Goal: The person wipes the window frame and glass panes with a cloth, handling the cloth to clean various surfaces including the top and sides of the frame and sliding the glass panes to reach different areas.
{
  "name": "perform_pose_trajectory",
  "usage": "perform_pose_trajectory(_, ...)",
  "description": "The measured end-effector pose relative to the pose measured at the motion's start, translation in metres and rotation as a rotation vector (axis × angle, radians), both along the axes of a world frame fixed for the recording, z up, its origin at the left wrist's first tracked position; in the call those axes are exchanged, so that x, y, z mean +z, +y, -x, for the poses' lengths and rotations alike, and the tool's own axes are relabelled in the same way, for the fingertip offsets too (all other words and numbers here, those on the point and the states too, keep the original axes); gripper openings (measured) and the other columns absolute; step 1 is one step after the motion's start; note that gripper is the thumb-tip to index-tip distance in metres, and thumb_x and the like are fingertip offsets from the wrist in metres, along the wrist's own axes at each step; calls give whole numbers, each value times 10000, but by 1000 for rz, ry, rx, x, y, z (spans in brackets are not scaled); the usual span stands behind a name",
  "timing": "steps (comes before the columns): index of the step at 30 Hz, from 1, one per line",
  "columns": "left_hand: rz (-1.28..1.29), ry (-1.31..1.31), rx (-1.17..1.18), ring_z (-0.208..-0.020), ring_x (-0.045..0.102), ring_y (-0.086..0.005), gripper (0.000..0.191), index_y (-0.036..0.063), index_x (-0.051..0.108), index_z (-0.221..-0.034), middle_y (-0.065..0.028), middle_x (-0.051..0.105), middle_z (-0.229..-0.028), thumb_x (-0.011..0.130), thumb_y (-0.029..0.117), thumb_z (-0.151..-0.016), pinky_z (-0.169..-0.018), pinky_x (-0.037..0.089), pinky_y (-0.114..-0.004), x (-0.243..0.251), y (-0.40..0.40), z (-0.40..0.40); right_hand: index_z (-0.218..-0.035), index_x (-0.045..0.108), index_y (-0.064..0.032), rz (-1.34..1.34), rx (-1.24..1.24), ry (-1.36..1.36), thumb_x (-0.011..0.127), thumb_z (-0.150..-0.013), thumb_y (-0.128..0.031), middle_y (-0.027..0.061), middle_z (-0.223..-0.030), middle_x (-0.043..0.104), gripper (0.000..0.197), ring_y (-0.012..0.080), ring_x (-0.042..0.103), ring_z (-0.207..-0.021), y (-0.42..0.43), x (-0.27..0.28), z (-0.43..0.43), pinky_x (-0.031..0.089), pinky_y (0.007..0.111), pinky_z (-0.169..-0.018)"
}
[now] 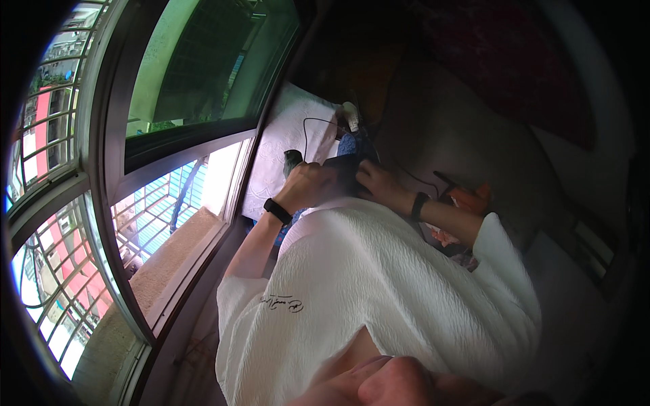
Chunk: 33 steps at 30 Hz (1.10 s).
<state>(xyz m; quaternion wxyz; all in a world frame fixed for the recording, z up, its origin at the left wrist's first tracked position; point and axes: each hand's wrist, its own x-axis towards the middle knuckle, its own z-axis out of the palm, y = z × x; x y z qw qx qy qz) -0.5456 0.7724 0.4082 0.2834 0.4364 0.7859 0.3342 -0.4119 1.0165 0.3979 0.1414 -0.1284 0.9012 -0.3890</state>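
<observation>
In front of my torso, my left hand [311, 177] has its fingers curled at the left side of a dark item [343, 170]. My right hand [377, 181] grips the item's right side with bent fingers. Shadow hides what the item is and where its lower edge ends. Just beyond my left hand stands a dark green object [292, 159], its kind unclear. A thin dark cord [305, 133] loops up from there over a white embossed cloth [284, 127]. Blue patterned fabric [347, 145] and a white object [350, 115] lie past my hands.
A framed window [111, 152] with a green-tinted pane [203, 66] runs along the left, with metal bars [56, 223] outside. Orange cloth [472, 198] lies beyond my right forearm, near another dark cord [414, 176]. The right side is in deep shadow.
</observation>
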Motion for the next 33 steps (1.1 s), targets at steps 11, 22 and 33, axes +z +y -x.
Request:
perform_pose_trajectory(11,204,-459,-50,-1005,734,-357,237,142,755,-1111,-177,769,-1057,643,289,-964,-902,566,-444,-60,-31,2,-964,631,-17,290,-307,-254,815,-869,-211,149,-1041,625,284,321,642,-967,1,-74,-19,516,400,-851)
perform_pose_trajectory(22,504,-241,-13,-1063,726,-365,370,138,720,-1184,-153,774,-1095,688,383,-909,-938,545,-474,-92,-10,-2,-975,682,6,-26,-223,-279,842,-853,-341,219,-994,694,401,368,680,-949,24,-68,-21,536,451,-827)
perform_pose_trajectory(33,703,-55,-183,-1086,724,-386,334,119,781,-1084,-184,771,-1104,610,360,-928,-933,562,-509,-126,14,-16,-1010,662,-17,-8,32,-301,743,-816,-114,198,-1007,702,232,390,684,-977,35,-56,17,534,502,-831)
